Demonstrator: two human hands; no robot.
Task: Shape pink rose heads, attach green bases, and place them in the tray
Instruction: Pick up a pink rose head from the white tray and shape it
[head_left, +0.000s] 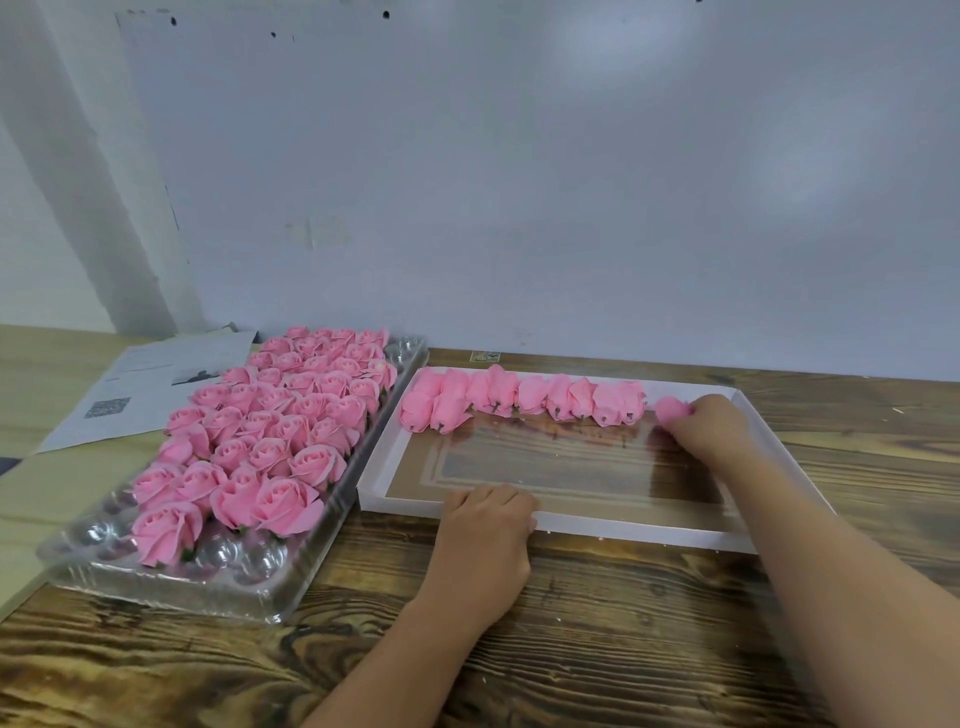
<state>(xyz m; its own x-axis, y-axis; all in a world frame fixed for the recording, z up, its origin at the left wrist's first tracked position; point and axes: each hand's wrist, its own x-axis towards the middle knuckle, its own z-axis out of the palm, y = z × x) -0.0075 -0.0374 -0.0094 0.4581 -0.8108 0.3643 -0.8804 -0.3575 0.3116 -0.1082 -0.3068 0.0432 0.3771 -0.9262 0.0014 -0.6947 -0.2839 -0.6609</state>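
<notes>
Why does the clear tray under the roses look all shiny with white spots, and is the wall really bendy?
Head view: the clear plastic tray catches overhead light, so its empty cups glare white; the white box bottom also reflects; the wide lens bends the wall edges; soft bright patches sit on the wall.

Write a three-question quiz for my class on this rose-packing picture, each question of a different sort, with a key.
1. True or false: the right hand holds a pink rose head at the right end of the row of roses in the white tray.
2. Where does the left hand rest? A) on the clear plastic tray B) on the white tray's near rim C) on the printed paper
3. Fill in: the opened roses sit in the ____ plastic tray.

Key: 1 true; 2 B; 3 clear.
</notes>
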